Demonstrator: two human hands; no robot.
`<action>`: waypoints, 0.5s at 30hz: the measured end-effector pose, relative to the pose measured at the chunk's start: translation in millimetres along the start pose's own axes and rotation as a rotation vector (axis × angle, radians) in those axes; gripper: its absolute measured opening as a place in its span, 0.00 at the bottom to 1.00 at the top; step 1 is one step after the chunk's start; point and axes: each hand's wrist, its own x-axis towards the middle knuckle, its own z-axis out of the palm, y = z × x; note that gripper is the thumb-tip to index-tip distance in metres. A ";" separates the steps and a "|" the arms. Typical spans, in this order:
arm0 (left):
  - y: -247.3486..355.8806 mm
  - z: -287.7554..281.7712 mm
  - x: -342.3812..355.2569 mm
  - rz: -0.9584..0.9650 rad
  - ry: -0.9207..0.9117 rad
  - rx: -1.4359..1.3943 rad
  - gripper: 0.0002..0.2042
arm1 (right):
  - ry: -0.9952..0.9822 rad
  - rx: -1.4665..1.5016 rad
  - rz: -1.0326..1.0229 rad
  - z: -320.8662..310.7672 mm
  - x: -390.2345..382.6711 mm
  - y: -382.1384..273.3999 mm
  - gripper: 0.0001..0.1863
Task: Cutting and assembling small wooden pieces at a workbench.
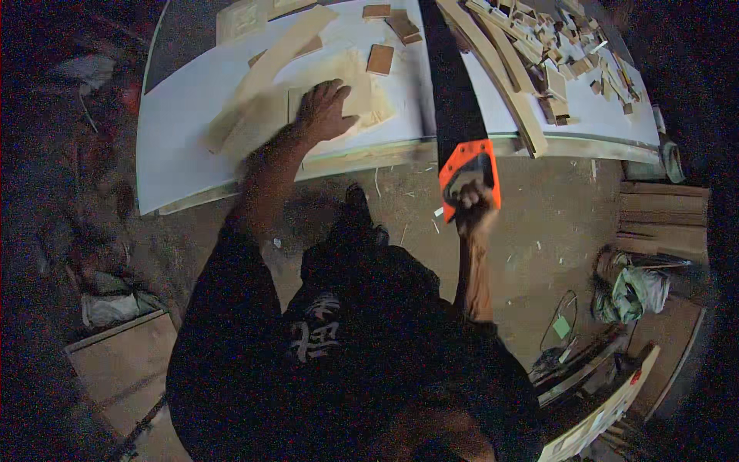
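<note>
My right hand [471, 202] is wrapped round the orange and black handle of a handsaw [462, 104]. The saw's long dark blade points away from me over the white tabletop [181, 131], and its handle hangs past the near edge. At the left, my left hand [323, 110] lies with fingers spread on a pale wooden board [277, 112], which is partly blurred. Whether the hand presses on it or only rests there, I cannot tell. A long light wood strip [281, 54] slants beyond that hand. Between hand and blade lies a small brown wood block [380, 59].
Several wood offcuts [554, 81] are heaped at the table's far right, beside long curved strips [504, 85]. Scraps dot the brown floor [408, 200]. Cardboard [663, 212] and a crumpled plastic bag [643, 291] are at the right, a wooden box [127, 358] at the lower left.
</note>
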 end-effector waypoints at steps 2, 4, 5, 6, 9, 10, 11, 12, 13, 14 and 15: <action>1.6 -5.7 -1.2 -0.087 -0.018 0.017 0.42 | -0.071 0.121 0.028 22.7 27.6 -3.4 0.14; -0.1 -13.8 3.4 -0.117 -0.093 -0.031 0.45 | -0.226 0.113 -0.013 41.9 61.7 -9.2 0.16; -1.9 -16.8 6.1 -0.137 -0.133 -0.050 0.48 | -0.214 0.158 0.017 49.9 77.3 -8.9 0.16; -4.2 -18.6 8.3 -0.145 -0.174 -0.070 0.48 | -0.295 0.209 0.019 56.9 92.2 -9.1 0.16; -13.7 -16.1 12.8 -0.073 -0.132 -0.002 0.51 | -0.257 0.251 0.082 74.4 132.3 -7.2 0.17; -16.9 -13.4 13.2 0.013 0.011 -0.039 0.49 | -0.275 0.300 0.115 80.2 144.0 -7.2 0.16; -20.7 -11.2 15.0 0.080 0.106 -0.060 0.48 | -0.272 0.300 0.111 85.0 154.2 -6.8 0.16; -24.1 -9.5 16.2 0.105 0.153 -0.078 0.48 | -0.263 0.302 0.127 89.0 163.1 -5.9 0.14; -26.9 -8.7 16.9 0.121 0.162 -0.052 0.49 | -0.197 0.307 0.127 90.8 170.2 -3.6 0.13; -29.3 -9.1 18.3 0.128 0.151 -0.019 0.50 | -0.256 0.305 0.141 89.7 177.2 -0.5 0.13; -31.7 -11.2 20.3 0.162 0.218 -0.046 0.50 | -0.180 0.182 0.083 86.2 185.2 2.9 0.12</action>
